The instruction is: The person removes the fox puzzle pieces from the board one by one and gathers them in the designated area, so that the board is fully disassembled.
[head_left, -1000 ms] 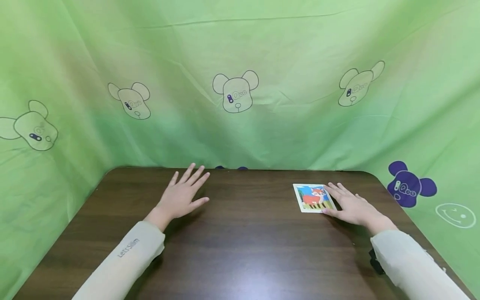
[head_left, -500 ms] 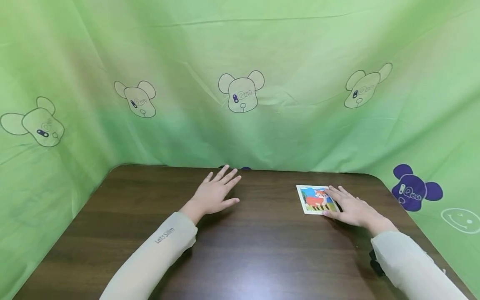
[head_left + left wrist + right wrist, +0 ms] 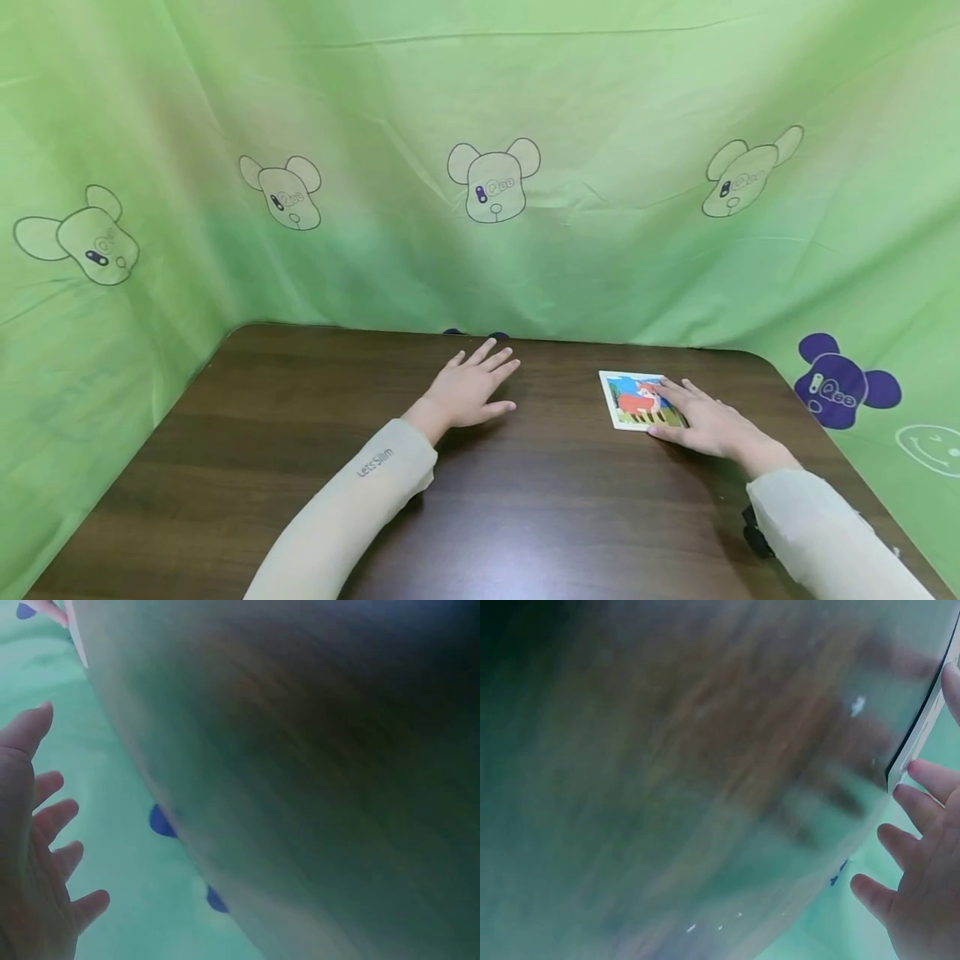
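Note:
A square picture board (image 3: 632,407) with a white border lies flat on the brown table toward the right. Its picture shows an orange fox-like animal on blue and green. My right hand (image 3: 705,421) touches the board's right side, fingers over its upper right part and thumb by the lower right corner. In the right wrist view, fingertips of the right hand (image 3: 930,847) meet the board's pale edge (image 3: 922,724). Left of the board, my left hand (image 3: 465,392) is held over the table with spread fingers and holds nothing. The left wrist view also shows the spread left hand (image 3: 37,847).
The brown wooden table (image 3: 300,467) has rounded far corners. A green curtain (image 3: 375,250) with bear-head drawings hangs behind and beside it. A small dark object (image 3: 756,533) sits under my right wrist.
My left hand has moved right across the table toward the board. The right hand's fingers now overlap the board slightly more. The whole head view has shifted a little.

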`<state>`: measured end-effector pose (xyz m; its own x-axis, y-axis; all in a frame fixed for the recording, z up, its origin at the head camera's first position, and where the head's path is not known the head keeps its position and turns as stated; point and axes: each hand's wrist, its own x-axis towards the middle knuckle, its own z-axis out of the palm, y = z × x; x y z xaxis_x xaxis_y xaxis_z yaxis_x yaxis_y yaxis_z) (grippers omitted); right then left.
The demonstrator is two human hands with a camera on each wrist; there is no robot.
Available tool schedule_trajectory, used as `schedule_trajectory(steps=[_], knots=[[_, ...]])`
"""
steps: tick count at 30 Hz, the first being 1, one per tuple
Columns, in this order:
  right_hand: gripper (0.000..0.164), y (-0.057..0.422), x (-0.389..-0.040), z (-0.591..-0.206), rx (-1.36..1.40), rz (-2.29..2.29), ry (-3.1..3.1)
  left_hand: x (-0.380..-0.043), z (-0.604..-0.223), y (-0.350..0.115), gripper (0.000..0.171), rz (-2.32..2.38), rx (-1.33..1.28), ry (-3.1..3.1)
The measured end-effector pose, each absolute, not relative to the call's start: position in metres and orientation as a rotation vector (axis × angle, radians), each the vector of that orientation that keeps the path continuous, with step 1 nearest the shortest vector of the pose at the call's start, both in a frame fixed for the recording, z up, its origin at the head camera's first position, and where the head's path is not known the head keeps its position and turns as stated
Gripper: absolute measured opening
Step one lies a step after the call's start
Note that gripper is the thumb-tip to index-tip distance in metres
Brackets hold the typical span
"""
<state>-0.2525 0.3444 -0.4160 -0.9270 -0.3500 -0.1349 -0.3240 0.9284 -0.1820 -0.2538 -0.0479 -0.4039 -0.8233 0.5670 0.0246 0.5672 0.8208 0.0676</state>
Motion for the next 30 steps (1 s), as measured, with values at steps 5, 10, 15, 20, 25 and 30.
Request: schedule_trajectory(steps=[5, 10, 15, 20, 25, 30], knots=[[0.093, 0.341, -0.252, -0.416, -0.524, -0.239, 2.926, -0.254, -0.400, -0.028, 0.069, -0.059, -0.966, -2.998], [0.090, 0.337, -0.248, -0.415, -0.539, -0.246, 2.926, -0.253, -0.402, -0.012, 0.069, -0.043, -0.997, -3.011], [0.089, 0.333, -0.245, -0.414, -0.541, -0.247, 2.925, -0.251, -0.405, 0.005, 0.069, -0.002, -0.992, -3.020], [0.091, 0.331, -0.241, -0.413, -0.541, -0.245, 2.927, -0.251, -0.405, 0.023, 0.071, 0.080, -0.975, -3.012], [0.091, 0.326, -0.237, -0.414, -0.562, -0.262, 2.928, -0.251, -0.406, 0.037, 0.070, 0.112, -0.995, -3.003], [0.091, 0.319, -0.235, -0.415, -0.570, -0.277, 2.916, -0.252, -0.410, 0.046, 0.069, 0.093, -1.006, -2.998]])
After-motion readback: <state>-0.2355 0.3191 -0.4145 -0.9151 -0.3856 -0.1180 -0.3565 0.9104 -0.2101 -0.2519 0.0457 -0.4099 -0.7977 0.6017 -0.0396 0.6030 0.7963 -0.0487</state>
